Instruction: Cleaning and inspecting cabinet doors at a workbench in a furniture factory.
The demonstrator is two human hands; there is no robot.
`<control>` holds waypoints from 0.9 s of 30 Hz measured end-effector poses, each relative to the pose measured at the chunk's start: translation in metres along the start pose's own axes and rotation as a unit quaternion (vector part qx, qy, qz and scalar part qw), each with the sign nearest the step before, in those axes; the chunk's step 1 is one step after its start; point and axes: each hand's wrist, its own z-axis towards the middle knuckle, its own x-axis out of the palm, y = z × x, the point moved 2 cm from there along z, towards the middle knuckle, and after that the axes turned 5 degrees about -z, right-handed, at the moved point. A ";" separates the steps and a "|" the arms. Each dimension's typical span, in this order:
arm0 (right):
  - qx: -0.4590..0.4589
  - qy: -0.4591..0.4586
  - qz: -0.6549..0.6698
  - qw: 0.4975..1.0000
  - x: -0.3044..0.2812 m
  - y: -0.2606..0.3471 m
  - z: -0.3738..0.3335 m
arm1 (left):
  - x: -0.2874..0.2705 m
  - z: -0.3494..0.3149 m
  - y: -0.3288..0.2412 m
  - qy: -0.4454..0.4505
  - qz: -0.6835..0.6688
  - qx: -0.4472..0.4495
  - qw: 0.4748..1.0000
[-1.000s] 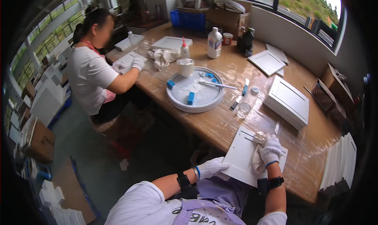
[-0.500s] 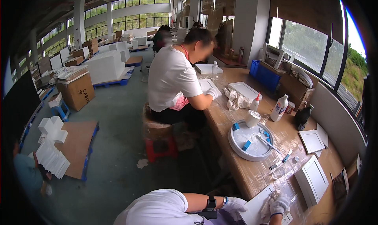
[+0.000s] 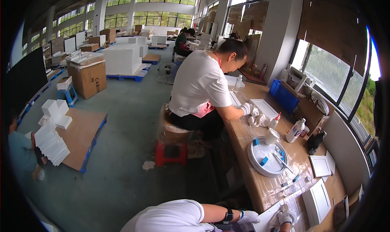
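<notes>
My left hand (image 3: 248, 217), in a white knit glove, grips the left edge of a flat white panel (image 3: 266, 216) at the near edge of the table. In my right hand (image 3: 287, 215), also gloved, a crumpled white cloth (image 3: 275, 221) is bunched against the panel's face. The fingers of the right hand are curled over the cloth and partly hide it. To the right of that hand, a stack of white framed panels (image 3: 317, 201) lies on the table.
Beyond my hands stand a round white tray (image 3: 251, 161) with blue blocks, a white cup (image 3: 271, 137), a glue bottle (image 3: 274, 121) and a white bottle (image 3: 295, 130). A co-worker (image 3: 199, 84) sits farther along the table. A blue-handled tool (image 3: 295, 178) lies nearer me.
The view has swung left, so the scene sits farther right. My right hand with the cloth has shifted slightly over the panel; my left hand stays at its edge.
</notes>
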 end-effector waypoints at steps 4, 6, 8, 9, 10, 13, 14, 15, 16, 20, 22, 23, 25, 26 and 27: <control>0.021 0.014 -0.003 1.000 0.008 -0.011 -0.002 | 0.010 -0.041 -0.046 -0.008 0.015 -0.049 0.999; 0.018 0.014 -0.003 1.000 0.003 -0.010 -0.005 | 0.016 -0.067 -0.069 -0.005 -0.012 -0.097 0.995; 0.025 0.015 -0.003 1.000 0.001 -0.011 -0.008 | 0.014 -0.067 -0.070 0.007 -0.007 -0.047 0.999; 0.019 0.015 -0.005 1.000 -0.002 -0.007 -0.006 | 0.012 -0.059 -0.063 -0.006 -0.029 -0.043 0.999; 0.014 0.016 -0.009 1.000 -0.004 -0.005 -0.005 | 0.010 -0.055 -0.057 -0.007 -0.031 -0.041 0.999; 0.016 0.021 -0.006 1.000 -0.004 -0.008 -0.007 | 0.009 -0.054 -0.057 0.002 -0.039 -0.030 0.999; 0.017 0.021 -0.006 1.000 -0.003 -0.010 -0.008 | 0.010 -0.057 -0.060 0.003 -0.035 -0.031 0.999; 0.017 0.022 -0.003 1.000 -0.002 -0.011 -0.007 | 0.011 -0.059 -0.063 -0.003 -0.026 -0.037 0.999; 0.016 0.024 -0.001 1.000 0.000 -0.013 -0.010 | 0.013 -0.060 -0.063 -0.007 -0.017 -0.045 0.999; 0.011 0.021 0.011 1.000 0.002 -0.015 -0.012 | 0.008 -0.046 -0.052 -0.005 -0.007 -0.064 0.998; 0.016 0.022 0.022 0.999 0.006 -0.018 -0.013 | 0.012 -0.054 -0.061 0.001 -0.016 -0.062 0.998; 0.019 0.023 0.027 0.999 0.009 -0.019 -0.015 | 0.021 -0.068 -0.074 -0.018 -0.019 -0.067 0.997; -0.011 0.014 0.025 1.000 0.000 -0.008 -0.013 | 0.006 -0.070 -0.060 0.071 -0.097 -0.076 0.990; -0.009 0.012 0.025 1.000 -0.001 -0.006 -0.015 | 0.002 -0.065 -0.053 0.093 -0.123 -0.082 0.985; -0.001 0.015 0.046 0.999 0.004 -0.014 -0.020 | -0.004 -0.049 -0.038 0.187 -0.165 -0.107 0.963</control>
